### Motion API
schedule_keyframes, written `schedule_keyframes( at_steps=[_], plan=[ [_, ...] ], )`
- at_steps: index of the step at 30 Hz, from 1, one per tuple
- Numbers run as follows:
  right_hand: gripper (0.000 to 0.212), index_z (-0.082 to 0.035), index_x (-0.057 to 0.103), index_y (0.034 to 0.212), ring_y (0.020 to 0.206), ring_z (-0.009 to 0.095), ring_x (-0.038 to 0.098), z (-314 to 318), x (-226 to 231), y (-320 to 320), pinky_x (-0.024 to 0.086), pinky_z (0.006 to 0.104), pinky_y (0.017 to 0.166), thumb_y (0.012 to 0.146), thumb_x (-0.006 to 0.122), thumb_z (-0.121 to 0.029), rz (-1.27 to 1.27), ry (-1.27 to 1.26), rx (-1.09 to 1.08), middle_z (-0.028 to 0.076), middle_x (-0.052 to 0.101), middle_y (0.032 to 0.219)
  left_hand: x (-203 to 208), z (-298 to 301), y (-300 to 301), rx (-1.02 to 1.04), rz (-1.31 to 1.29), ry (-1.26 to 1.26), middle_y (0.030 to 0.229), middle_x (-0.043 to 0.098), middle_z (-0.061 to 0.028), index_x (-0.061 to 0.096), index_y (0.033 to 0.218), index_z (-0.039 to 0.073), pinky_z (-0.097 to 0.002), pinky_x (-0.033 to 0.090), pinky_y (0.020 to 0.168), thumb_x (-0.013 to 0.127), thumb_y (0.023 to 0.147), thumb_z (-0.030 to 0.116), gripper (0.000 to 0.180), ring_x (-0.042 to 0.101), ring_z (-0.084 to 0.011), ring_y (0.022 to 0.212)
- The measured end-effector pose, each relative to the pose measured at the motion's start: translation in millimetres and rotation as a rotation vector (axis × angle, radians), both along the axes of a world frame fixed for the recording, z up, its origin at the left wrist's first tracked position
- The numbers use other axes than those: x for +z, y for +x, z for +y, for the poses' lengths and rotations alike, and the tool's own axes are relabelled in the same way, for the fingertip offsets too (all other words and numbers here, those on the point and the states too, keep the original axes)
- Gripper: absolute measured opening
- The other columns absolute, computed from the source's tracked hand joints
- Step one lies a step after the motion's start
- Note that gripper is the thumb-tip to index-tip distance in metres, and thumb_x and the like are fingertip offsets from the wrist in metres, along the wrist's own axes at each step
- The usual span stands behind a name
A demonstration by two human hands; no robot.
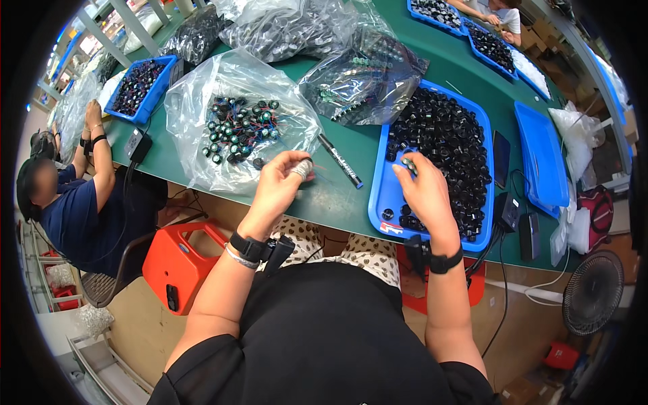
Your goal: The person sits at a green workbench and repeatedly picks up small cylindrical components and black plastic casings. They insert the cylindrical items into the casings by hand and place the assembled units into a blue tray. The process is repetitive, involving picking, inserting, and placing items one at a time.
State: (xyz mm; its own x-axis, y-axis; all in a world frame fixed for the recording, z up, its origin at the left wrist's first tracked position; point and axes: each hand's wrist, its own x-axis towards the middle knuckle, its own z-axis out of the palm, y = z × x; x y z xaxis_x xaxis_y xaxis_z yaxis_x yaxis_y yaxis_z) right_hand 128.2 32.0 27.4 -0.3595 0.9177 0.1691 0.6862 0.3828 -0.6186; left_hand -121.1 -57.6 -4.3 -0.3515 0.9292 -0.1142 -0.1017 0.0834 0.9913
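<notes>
My right hand [428,192] pinches a small part [408,163] above the blue tray [385,192], heaped with black pieces [442,135]; my left hand [278,183] curls (its grip I can't tell) near the clear bag [181,118] of wired parts [233,131]. Beyond, a blue bin [160,90] holds dark bits [137,86].

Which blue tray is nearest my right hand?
The tray of black round parts, just right of the marker: your right hand is over it, the others lie farther off.

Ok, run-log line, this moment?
left hand: grip unclear; near clear plastic bag of wired parts; right hand: pinching small dark part; over blue plastic tray of black round parts
</notes>
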Motion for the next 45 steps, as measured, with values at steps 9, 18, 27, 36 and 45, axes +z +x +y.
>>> schedule_keyframes(
  at_steps=[9, 18, 27, 36, 45],
  plan=[
    [0.023, 0.003, 0.059, 0.092, 0.085, 0.037, 0.065, 35.1, -15.1, -27.3, 0.052, 0.0444, 0.076, 0.082, 0.066, -0.017, -0.404, 0.122, 0.027, 0.022, 0.065, 0.089, -7.0, 11.2, -114.8, 0.431, 0.901, 0.083, 0.101, 0.064, -0.0175, 0.061, 0.108, 0.0, -0.036, 0.048, 0.079, 0.061, 0.083, 0.003, 0.025, 0.061, -0.0254, 0.09],
    [0.017, 0.003, 0.06, 0.087, 0.082, 0.039, 0.065, 31.5, -16.5, -22.2, 0.052, 0.0455, 0.076, 0.077, 0.064, -0.01, -0.372, 0.119, 0.022, 0.022, 0.066, 0.085, 10.3, 20.0, 7.7, 0.06, 0.942, 0.46, 0.113, 0.06, -0.0145, 0.061, 0.113, 0.004, -0.0367, 0.044, 0.093, 0.065, 0.082, 0.004, 0.031, 0.057, -0.0289, 0.107],
    [0.022, 0.002, 0.06, 0.09, 0.071, 0.027, 0.065, 8.5, 13.3, -7.9, 0.049, 0.0381, 0.067, 0.075, 0.068, -0.012, 0.033, -0.131, -0.04, 0.016, 0.065, 0.077, 5.0, 18.6, 89.7, -0.302, -0.132, 0.02, 0.113, 0.061, -0.0119, 0.055, 0.12, -0.007, -0.0275, 0.051, 0.089, 0.056, 0.092, 0.004, 0.03, 0.062, -0.0162, 0.101],
    [0.024, 0.004, 0.06, 0.103, 0.076, 0.02, 0.063, -37.3, 19.3, 6.0, 0.05, 0.032, 0.071, 0.082, 0.065, -0.006, 0.3, -0.253, 0.164, 0.015, 0.065, 0.09, 4.9, 16.2, 92.6, -0.312, -0.54, -0.094, 0.11, 0.063, -0.0105, 0.057, 0.117, -0.005, -0.025, 0.052, 0.085, 0.053, 0.094, 0.003, 0.025, 0.062, -0.0138, 0.095],
    [0.022, 0.004, 0.059, 0.112, 0.078, 0.013, 0.062, -49.2, 24.6, 7.8, 0.05, 0.0276, 0.071, 0.093, 0.056, -0.007, 0.46, -0.45, 0.052, 0.01, 0.066, 0.093, 0.2, 12.6, 90.5, -0.361, -0.545, -0.063, 0.119, 0.06, -0.0125, 0.052, 0.127, -0.005, -0.0286, 0.051, 0.091, 0.057, 0.093, 0.004, 0.036, 0.062, -0.0185, 0.102]
  ],
)
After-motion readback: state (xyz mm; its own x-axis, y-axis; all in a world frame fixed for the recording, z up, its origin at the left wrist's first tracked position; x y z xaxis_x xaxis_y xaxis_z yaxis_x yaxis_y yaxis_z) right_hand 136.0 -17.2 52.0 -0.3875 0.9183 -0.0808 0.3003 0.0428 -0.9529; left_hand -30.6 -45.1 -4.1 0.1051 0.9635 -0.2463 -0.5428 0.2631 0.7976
